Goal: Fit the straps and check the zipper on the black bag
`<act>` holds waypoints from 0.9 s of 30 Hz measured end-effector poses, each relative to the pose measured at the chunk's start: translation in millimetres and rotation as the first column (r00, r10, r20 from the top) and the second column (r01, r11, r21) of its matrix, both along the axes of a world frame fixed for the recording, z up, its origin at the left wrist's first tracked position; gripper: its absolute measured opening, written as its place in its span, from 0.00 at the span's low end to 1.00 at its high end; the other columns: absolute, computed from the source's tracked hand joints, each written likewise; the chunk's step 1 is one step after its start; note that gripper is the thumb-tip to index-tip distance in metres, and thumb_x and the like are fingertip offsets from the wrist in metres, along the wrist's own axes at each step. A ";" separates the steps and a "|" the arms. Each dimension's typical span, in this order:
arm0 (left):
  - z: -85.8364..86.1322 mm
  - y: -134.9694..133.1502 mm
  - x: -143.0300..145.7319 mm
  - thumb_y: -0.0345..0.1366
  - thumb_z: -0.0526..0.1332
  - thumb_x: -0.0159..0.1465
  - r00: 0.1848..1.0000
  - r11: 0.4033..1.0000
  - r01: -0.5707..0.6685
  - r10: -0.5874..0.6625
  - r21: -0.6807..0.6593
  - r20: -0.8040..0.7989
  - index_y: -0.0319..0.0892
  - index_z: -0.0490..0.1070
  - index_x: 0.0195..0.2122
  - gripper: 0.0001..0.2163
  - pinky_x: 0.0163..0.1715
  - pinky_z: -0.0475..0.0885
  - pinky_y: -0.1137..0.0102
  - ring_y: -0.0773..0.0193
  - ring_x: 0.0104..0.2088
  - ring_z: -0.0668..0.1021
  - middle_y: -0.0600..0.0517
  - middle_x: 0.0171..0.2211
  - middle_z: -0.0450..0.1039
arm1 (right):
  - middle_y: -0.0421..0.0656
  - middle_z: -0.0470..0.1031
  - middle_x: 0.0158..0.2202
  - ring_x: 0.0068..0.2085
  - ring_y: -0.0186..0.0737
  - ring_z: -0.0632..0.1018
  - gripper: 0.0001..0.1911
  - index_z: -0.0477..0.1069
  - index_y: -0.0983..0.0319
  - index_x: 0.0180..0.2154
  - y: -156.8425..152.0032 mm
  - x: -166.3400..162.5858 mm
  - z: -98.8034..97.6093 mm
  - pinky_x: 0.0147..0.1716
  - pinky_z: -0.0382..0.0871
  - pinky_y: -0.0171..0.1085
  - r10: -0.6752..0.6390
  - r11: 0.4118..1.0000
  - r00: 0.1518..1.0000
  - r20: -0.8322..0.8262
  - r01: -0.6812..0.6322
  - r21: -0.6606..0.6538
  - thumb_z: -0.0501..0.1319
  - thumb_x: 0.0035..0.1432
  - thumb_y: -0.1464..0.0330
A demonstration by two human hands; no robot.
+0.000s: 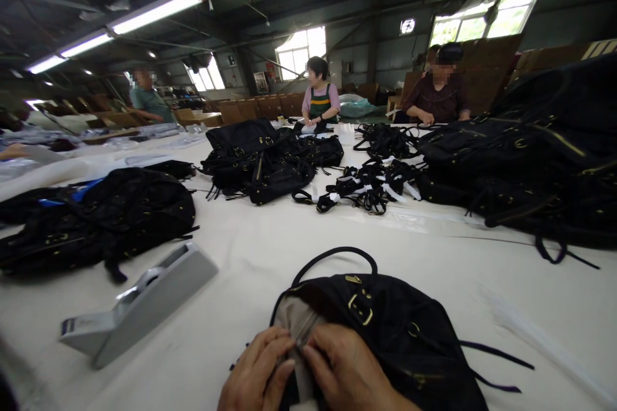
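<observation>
A black bag (409,327) with gold buckles and a thin looped handle lies on the white table in front of me, its top opened to show a beige lining (299,316). At that opening my left hand (263,369) is closed, its thumb and fingers pinching the lining edge. My right hand (349,366) comes in from the other side, pressed close to the left, with thumb and fingers closed on the same lining near what looks like a zip. The exact fold between the fingertips is partly hidden by the hands.
To the left stands a grey tape dispenser (154,305), with black bags (120,218) behind it. Ahead are more black bags (260,160) and a heap of black straps (371,183). A large bag pile (540,160) rises on the right. Several people work beyond the table (231,263).
</observation>
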State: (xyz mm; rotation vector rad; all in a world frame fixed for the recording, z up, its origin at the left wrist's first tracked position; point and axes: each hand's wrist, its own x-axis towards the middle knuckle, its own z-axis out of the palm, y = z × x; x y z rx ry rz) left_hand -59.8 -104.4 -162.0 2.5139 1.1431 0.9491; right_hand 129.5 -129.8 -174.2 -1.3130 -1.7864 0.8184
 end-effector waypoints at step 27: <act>62.9 -7.6 67.8 0.45 0.51 0.67 0.926 0.852 0.057 0.150 -0.520 0.348 0.45 0.64 0.37 0.10 0.34 0.72 0.73 0.66 0.33 0.76 0.55 0.32 0.71 | 0.38 0.71 0.25 0.28 0.31 0.69 0.11 0.74 0.63 0.31 -23.5 24.1 51.5 0.31 0.63 0.30 -0.192 0.975 0.616 -0.764 0.033 -0.218 0.68 0.52 0.61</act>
